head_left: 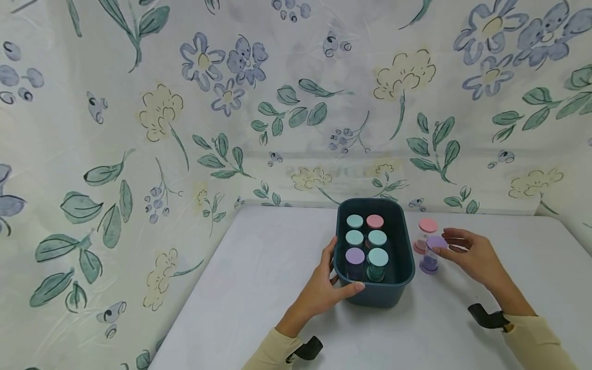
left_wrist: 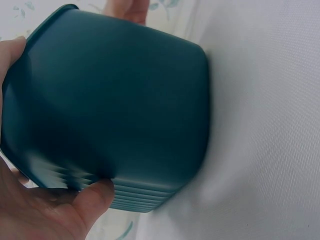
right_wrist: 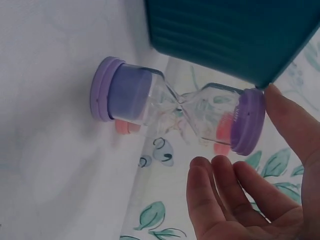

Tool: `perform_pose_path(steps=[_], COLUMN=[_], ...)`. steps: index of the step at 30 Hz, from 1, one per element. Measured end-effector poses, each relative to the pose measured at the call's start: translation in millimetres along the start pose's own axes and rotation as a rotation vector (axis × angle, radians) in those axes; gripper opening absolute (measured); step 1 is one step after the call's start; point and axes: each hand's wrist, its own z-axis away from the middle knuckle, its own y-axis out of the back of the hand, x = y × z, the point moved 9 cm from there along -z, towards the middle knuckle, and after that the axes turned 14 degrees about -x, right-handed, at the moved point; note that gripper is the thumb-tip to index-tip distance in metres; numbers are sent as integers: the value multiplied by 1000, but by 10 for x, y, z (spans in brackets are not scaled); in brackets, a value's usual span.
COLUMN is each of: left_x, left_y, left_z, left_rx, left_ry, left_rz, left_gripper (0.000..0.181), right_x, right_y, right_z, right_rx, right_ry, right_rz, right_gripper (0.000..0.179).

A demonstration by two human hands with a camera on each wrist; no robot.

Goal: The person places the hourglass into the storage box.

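My left hand (head_left: 319, 288) grips the near left corner of a dark teal plastic bin (head_left: 376, 295), thumb over the rim and fingers along its side. Inside stand several sand timers with mint, pink and purple caps, among them a purple-capped one (head_left: 355, 256) and a mint-capped one (head_left: 378, 257). Right of the bin, a purple sand timer (right_wrist: 135, 92) stands upright on the table, its purple sand in the lower bulb. My right hand (head_left: 472, 254) is at its top, thumb at the cap's edge and the other fingers spread apart from the glass.
A pink sand timer (head_left: 427, 226) stands just behind the purple one, partly hidden by it. The white table (head_left: 259, 267) runs back to a wall hung with floral cloth (head_left: 287, 61). Black straps (head_left: 487, 316) sit at both wrists.
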Motion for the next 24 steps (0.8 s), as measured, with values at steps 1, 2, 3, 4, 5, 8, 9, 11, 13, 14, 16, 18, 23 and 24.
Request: perform_pose_path(steps=[1, 2, 3, 4, 5, 8, 9, 11, 13, 14, 16, 18, 23, 24], left_x=[1, 1, 0, -2, -4, -8, -9, -1, 10, 15, 21, 22, 20, 21], left_y=[0, 1, 1, 1, 1, 2, 3, 4, 4, 4, 2, 0, -1, -2], left_z=[-1, -2, -2, -2, -2, -3, -3, -4, -4, -4, -2, -1, 0, 0], left_rx=[0, 0, 0, 0, 0, -1, 0, 0, 0, 1, 0, 0, -1, -1], left_ry=[1, 2, 3, 3, 4, 4, 4, 0, -5, -8, -11, -12, -14, -14], left_rz=[1, 1, 1, 0, 0, -4, -5, -8, -11, -13, -16, -19, -23, -24], left_gripper=[112, 112, 112, 112, 112, 113, 113, 113, 113, 113, 113, 113, 113, 113], right_x=[8, 16, 23, 31, 35, 47, 50, 55, 58, 60, 62, 61, 53, 50], right_y=[-10, -19, -27, -36, -41, -56, -62, -74, -83, -90, -100, -107, -115, -115], right_z=[-2, -5, -7, -12, -12, -11, -9, -3, 1, 2, 5, 5, 7, 9], right_rx=[-3, -7, -11, -14, -14, -15, -14, -15, -14, -16, -13, -9, 0, 2], right_ry=[-5, -10, -16, -21, -24, -28, -30, -33, -33, -33, -35, -32, -25, -23], right_rz=[-6, -12, -17, -21, -21, -23, -21, -21, -21, -21, -22, -22, -33, -34], right_gripper=[75, 75, 75, 75, 75, 74, 73, 73, 72, 71, 70, 69, 67, 67])
